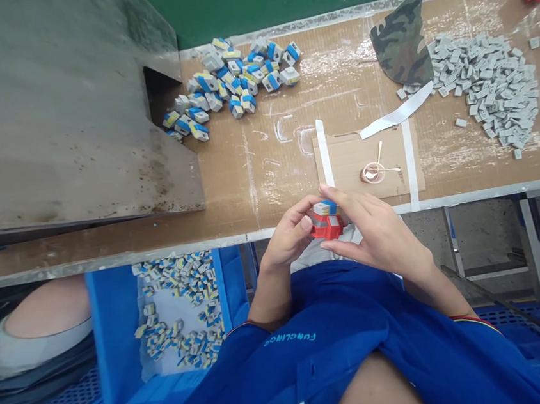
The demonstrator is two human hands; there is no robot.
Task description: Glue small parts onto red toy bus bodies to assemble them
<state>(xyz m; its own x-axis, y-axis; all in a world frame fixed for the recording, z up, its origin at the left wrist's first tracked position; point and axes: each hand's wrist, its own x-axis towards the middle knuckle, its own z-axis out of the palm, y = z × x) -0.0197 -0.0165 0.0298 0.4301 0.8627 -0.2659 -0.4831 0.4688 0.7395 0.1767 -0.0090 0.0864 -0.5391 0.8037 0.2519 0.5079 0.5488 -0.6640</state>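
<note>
- One table [281, 169] carries striped blocks [225, 81] at left, gray pieces [499, 88] at right.
- Blue bin [113, 321] of similar blocks [188, 339] sits below its near edge.
- Left hand [290, 235] and right hand [381, 229], grip closed around a red piece [329, 229] topped by one capping block [325, 208].
- Swabs [380, 152] rest in a cup [364, 177].

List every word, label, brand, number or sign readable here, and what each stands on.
"FUNCLING" on the blue shirt; the C may be a G, and a last mark after it is unclear.
Any marks on the small grey pieces or the blue, white and yellow pieces are too small to read.
I can make out no other text.
</note>
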